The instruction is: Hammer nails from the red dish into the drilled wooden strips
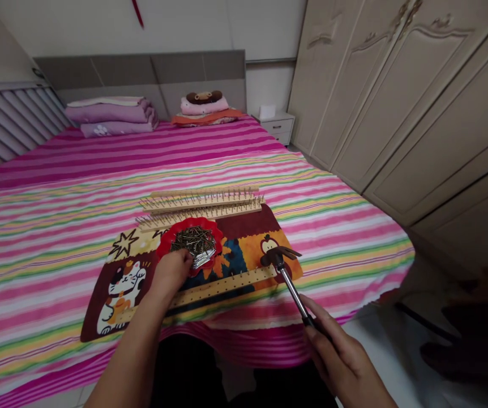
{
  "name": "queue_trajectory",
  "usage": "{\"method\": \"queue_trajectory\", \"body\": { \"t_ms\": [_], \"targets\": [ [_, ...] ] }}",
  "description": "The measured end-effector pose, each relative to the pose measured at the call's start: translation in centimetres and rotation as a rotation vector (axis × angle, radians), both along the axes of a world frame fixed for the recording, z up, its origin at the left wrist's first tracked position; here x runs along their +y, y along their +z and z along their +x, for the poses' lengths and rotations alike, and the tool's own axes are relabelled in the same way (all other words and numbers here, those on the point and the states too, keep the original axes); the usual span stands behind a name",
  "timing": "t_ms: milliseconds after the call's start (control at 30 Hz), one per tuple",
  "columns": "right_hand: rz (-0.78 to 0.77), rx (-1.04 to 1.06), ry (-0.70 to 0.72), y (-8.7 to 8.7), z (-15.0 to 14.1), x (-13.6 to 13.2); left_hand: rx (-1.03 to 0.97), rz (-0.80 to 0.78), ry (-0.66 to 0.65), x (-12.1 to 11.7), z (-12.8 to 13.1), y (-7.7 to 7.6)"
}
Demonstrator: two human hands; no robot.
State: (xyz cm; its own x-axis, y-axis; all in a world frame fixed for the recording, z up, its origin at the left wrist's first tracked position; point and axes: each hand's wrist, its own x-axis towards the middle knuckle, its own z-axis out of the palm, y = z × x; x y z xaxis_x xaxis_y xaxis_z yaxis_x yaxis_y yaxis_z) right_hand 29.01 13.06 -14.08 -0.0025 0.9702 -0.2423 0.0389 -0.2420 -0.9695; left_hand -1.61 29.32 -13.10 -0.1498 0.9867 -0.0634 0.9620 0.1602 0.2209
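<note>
A wooden strip with a row of holes lies left to right across a patterned mat, its right end slightly farther away. The left hand is just beyond it, the forearm crossing over its left part. The fingers are curled among loose nails in a red scalloped bowl (whether they pinch one, I cannot tell). The right hand, nearer the strip's right end, is closed around the handle of a claw hammer, its head beside that end. Nail-studded strips lie beyond the bowl.
</note>
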Motion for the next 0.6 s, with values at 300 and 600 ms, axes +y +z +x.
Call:
{"method": "queue_trajectory", "body": {
  "t_ms": [300, 600],
  "targets": [
    [0.009, -0.008, -0.038, 0.3, -0.5, -0.1, -1.102, -0.016, 0.125, -3.7, 2.0, 0.2],
    [0.001, -0.061, -0.059, 0.3, -1.0, -0.4, -1.035, -0.004, 0.162, -4.7, 4.5, -3.0]
  ]
}}
